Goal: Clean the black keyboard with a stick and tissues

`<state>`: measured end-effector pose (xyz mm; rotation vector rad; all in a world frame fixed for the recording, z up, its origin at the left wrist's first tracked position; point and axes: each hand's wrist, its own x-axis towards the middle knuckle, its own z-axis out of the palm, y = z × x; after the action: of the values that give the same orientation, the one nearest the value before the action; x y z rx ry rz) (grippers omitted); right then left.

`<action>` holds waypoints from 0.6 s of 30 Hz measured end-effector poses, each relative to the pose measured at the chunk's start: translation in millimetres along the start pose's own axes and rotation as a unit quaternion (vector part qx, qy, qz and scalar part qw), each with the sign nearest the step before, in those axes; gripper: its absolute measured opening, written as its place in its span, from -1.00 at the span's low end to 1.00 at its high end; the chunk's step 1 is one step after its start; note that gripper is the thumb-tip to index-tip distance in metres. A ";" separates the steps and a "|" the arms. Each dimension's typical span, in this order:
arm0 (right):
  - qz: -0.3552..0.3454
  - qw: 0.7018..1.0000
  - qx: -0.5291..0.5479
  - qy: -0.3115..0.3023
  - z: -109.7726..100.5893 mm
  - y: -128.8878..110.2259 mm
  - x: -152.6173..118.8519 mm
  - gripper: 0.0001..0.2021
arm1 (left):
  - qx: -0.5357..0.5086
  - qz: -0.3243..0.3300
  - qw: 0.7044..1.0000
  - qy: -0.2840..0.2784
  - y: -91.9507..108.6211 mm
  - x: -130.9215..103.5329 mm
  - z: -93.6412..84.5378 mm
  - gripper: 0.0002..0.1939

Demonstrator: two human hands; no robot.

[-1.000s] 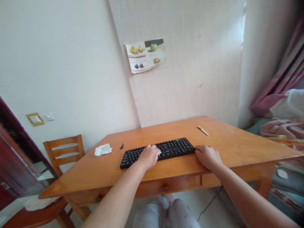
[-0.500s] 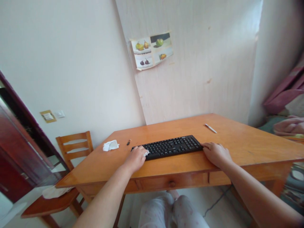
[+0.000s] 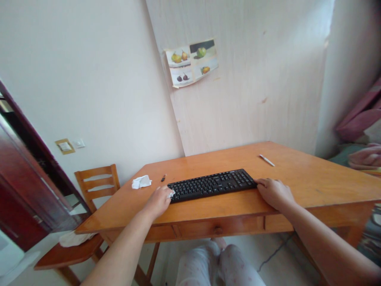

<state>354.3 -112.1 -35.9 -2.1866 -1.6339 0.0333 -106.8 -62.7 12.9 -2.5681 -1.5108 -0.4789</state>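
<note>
A black keyboard (image 3: 211, 186) lies on the wooden table, slightly tilted across it. My left hand (image 3: 159, 200) is closed around a crumpled white tissue (image 3: 171, 194), of which a small part shows at the fingertips, at the keyboard's left end. At the other end, my right hand (image 3: 275, 192) pinches the keyboard's right front corner, thumb and fingers together. A second white tissue (image 3: 141, 182) lies left of the keyboard. Between them is a small dark object (image 3: 163, 178), perhaps a USB stick.
A white pen (image 3: 267, 160) rests near the back right of the wooden table (image 3: 315, 178). Beneath its front edge is a drawer with a round knob (image 3: 218, 230). A wooden chair (image 3: 98, 182) stands at the left with pale cloth on its seat. Fruit pictures (image 3: 193, 63) hang on the wall.
My left hand has slid left with the tissue, off the keys to the keyboard's left edge. The right hand stays at the right corner. The view has shifted slightly.
</note>
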 end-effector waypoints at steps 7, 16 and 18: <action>0.002 1.000 -0.008 -0.003 -6.8 -8.4 -5.4 -0.55 | 0.046 -0.044 0.998 0.015 2.6 17.3 -5.9 -0.70; 0.007 1.000 -0.002 0.004 -13.9 -16.4 -10.2 -0.58 | -0.050 0.079 0.995 0.033 122.8 97.5 23.5 -0.71; 0.005 1.000 0.003 0.007 -15.1 -17.2 -11.0 -0.59 | -0.064 0.111 0.991 0.035 151.4 114.6 33.3 -0.72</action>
<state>338.9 -123.0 -18.8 -2.1846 -1.6140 0.0260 83.2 -33.6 27.4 -2.7408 -1.1902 -0.6492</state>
